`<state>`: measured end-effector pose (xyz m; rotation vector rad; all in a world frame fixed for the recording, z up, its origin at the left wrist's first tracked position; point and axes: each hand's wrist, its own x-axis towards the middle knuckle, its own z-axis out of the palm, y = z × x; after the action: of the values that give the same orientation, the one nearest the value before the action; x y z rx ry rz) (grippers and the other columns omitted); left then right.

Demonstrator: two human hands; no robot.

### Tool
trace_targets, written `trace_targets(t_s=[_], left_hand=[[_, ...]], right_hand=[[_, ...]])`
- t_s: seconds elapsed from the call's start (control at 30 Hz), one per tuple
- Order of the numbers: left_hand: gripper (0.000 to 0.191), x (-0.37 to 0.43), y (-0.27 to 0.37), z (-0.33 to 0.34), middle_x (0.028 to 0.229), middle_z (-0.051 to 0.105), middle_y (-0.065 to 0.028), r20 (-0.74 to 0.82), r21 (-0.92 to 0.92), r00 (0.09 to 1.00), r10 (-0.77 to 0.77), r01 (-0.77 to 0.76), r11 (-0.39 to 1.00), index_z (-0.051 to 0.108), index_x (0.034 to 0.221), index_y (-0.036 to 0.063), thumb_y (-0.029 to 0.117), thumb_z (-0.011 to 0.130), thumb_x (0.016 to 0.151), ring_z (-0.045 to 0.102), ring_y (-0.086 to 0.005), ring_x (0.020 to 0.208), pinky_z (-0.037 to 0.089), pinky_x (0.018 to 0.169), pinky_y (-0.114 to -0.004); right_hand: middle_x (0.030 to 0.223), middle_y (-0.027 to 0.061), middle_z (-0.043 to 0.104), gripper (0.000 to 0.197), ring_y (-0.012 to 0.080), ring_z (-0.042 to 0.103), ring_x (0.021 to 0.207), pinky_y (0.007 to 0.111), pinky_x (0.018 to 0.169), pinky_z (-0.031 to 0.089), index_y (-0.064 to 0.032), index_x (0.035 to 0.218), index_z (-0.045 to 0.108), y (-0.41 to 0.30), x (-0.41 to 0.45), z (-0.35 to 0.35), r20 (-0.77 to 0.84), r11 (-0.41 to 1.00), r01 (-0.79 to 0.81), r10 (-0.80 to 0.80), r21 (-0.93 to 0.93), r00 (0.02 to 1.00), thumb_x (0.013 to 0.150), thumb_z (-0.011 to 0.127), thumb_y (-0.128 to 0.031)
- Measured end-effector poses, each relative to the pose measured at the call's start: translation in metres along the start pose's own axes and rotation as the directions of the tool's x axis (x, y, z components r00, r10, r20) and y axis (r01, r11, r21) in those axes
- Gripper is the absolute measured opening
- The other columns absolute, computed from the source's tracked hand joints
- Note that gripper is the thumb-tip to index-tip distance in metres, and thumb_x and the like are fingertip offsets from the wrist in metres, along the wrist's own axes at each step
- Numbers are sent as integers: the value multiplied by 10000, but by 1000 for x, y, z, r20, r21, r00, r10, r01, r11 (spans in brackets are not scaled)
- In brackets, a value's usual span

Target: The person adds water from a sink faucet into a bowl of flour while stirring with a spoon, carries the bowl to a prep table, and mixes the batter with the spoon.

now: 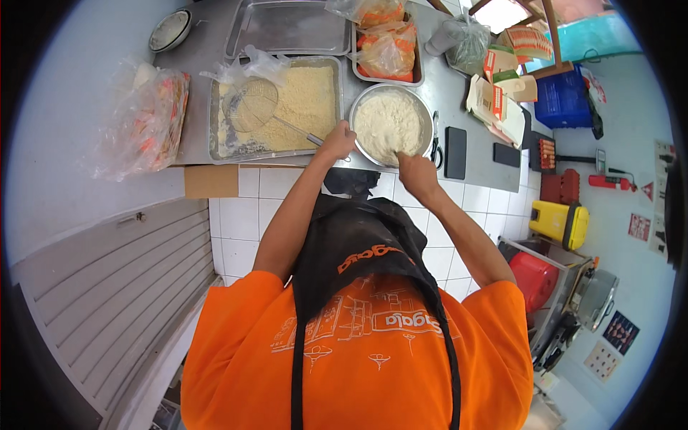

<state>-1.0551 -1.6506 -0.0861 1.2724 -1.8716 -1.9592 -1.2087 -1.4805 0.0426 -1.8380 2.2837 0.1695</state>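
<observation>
A round metal bowl (428, 123) stands at the front edge of the steel table, holding a pale, wet batter (388, 121). My right hand (416, 173) is closed around a utensil whose end goes down into the batter; most of the utensil is hidden. My left hand (339, 142) is at the bowl's left rim, fingers curled against it. Left of the bowl lies a rectangular metal tray (341, 80) filled with yellowish crumbs (309, 97). A wire mesh strainer (250, 105) rests on the crumbs, its handle reaching under or beside my left hand. A crumpled clear plastic bag (263, 67) lies across the tray's back edge.
Behind stand an upturned-edge metal tray (290, 27) and a pan with bagged orange food (388, 51). Black-handled scissors (436, 145), a black phone (455, 153), another dark flat device (506, 155) and printed cartons (494, 105) lie right. A large plastic bag (145, 123) sits left.
</observation>
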Motion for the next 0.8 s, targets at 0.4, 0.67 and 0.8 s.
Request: trace_targets(t_s=[0.4, 0.67, 0.8], left_hand=[[150, -19, 20, 1, 753, 690, -163, 78, -81, 994, -81, 88, 993, 409, 1005, 66, 194, 461, 948, 381, -102, 402, 310, 375, -268], [160, -23, 30, -1, 739, 692, -158, 88, -41, 990, -112, 116, 992, 409, 1035, 79, 206, 458, 951, 371, -100, 400, 296, 371, -260], [174, -24, 33, -4, 766, 700, -145, 122, -69, 984, -127, 136, 988, 417, 1036, 80, 232, 454, 961, 346, -89, 395, 291, 372, -256]], right_hand=[[788, 208, 676, 213, 367, 688, 710, 474, 603, 555, -72, 986, 679, 15, 31, 4, -19, 960, -270, 272, 74, 962, 860, 517, -129], [786, 254, 655, 186, 423, 668, 761, 537, 653, 534, -91, 910, 669, 7, 13, 7, -22, 945, -277, 285, 176, 958, 862, 491, -106], [760, 222, 664, 176, 396, 680, 738, 502, 649, 549, -80, 929, 676, -3, 21, -3, 4, 960, -211, 214, 183, 977, 844, 522, -86]])
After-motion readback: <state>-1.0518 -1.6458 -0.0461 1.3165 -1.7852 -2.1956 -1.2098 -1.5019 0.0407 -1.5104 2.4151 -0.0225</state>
